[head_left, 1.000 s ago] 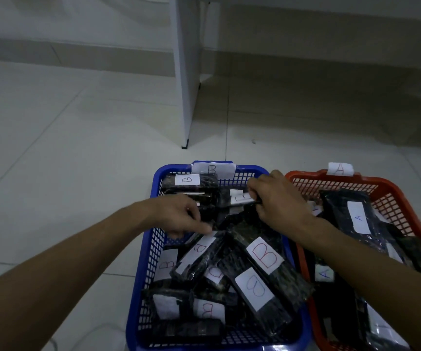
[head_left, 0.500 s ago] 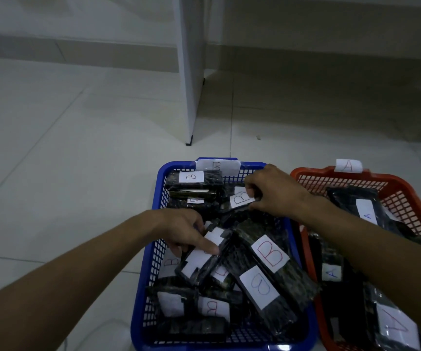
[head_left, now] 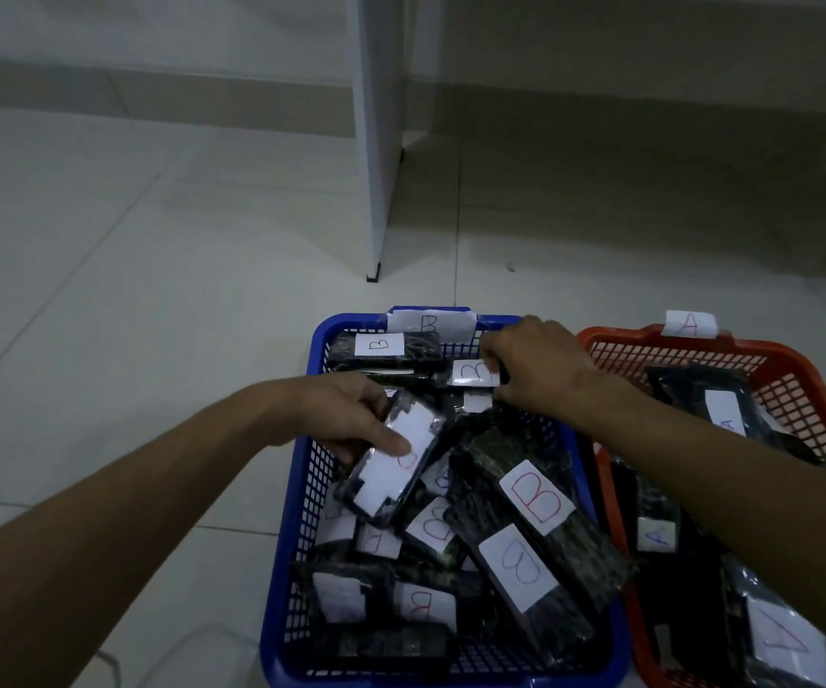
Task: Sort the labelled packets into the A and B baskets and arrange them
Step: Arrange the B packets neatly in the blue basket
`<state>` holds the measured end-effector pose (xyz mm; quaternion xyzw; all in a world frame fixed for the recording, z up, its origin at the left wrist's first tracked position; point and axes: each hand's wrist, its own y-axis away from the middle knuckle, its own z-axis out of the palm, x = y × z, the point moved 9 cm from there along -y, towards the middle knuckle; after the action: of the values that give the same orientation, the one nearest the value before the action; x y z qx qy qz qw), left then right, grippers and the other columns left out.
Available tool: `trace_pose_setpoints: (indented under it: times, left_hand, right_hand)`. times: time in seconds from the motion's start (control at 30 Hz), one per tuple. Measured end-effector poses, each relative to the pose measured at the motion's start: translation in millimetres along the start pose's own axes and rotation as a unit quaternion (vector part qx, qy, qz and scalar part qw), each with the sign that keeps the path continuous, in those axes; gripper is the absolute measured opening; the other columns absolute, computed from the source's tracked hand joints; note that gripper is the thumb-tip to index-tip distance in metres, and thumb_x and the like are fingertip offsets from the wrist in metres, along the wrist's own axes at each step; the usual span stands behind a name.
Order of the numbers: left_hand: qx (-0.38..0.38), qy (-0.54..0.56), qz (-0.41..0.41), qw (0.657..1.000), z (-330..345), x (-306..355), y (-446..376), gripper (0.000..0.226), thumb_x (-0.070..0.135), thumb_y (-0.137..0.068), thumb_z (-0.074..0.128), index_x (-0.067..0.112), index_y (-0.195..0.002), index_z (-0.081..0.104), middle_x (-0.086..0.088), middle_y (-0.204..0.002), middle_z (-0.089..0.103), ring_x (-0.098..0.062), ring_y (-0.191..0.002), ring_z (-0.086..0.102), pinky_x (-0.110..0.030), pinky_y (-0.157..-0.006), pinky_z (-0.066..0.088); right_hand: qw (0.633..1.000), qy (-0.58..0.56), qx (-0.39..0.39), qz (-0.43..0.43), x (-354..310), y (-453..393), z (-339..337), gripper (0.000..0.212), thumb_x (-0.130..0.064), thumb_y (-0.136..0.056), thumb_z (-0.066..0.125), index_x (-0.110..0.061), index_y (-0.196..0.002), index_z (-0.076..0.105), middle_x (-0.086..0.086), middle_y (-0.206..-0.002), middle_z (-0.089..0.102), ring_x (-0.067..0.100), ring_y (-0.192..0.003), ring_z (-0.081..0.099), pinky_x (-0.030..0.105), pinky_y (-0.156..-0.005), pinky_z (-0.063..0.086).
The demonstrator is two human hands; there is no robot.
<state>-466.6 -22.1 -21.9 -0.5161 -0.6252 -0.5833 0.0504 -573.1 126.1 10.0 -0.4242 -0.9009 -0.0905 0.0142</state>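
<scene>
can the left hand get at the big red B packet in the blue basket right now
Probably not yet: the left hand already grips a packet. The red B packet itself lies uncovered on top of the blue basket.

Both hands, left and right, gripping B packets inside blue basket.

A white tag clipped on the far rim of the blue basket is showing a "B", and a like tag on the red basket is showing an "A". Inside the blue basket, dark packets are carrying white labels reading "B": one at the back, one under the right hand, two large ones in red and blue, and one near the front. In the red basket, labels are reading "A", with another large one at the front.
</scene>
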Motion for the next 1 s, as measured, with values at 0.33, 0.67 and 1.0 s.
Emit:
trace_pose_setpoints:
  times: [0.33,0.67,1.0]
  left_hand:
    - [0.128,0.165,0.053,0.977,-31,8,11,0.032,0.005,-0.083,0.073,-0.001,-0.11,0.057,-0.01,-0.095,0.075,-0.019,-0.084,0.074,-0.027,-0.07,0.06]
    - [0.16,0.196,0.09,0.963,-34,3,33,0.031,0.005,-0.081,0.074,0.006,-0.103,0.052,-0.011,-0.099,0.072,-0.019,-0.085,0.073,-0.026,-0.066,0.059]
    - [0.374,-0.202,0.153,0.892,-64,-11,67,0.04,0.037,-0.076,0.079,0.026,-0.107,0.056,0.011,-0.098,0.06,-0.011,-0.091,0.05,-0.021,-0.067,0.038]
  right_hand:
    - [0.95,-0.309,-0.044,0.027,-17,19,-15,0.029,-0.052,-0.091,0.062,-0.028,-0.107,0.064,-0.011,-0.105,0.065,0.005,-0.094,0.059,0.024,-0.078,0.049]
    - [0.815,-0.563,-0.136,0.019,-75,22,1,0.037,-0.031,-0.087,0.075,-0.025,-0.119,0.06,-0.008,-0.106,0.072,0.004,-0.092,0.07,0.026,-0.083,0.058]
    - [0.938,-0.324,-0.022,-0.123,-88,5,-23,0.037,-0.03,-0.09,0.071,-0.028,-0.125,0.06,-0.009,-0.12,0.063,0.005,-0.104,0.056,0.024,-0.091,0.048]
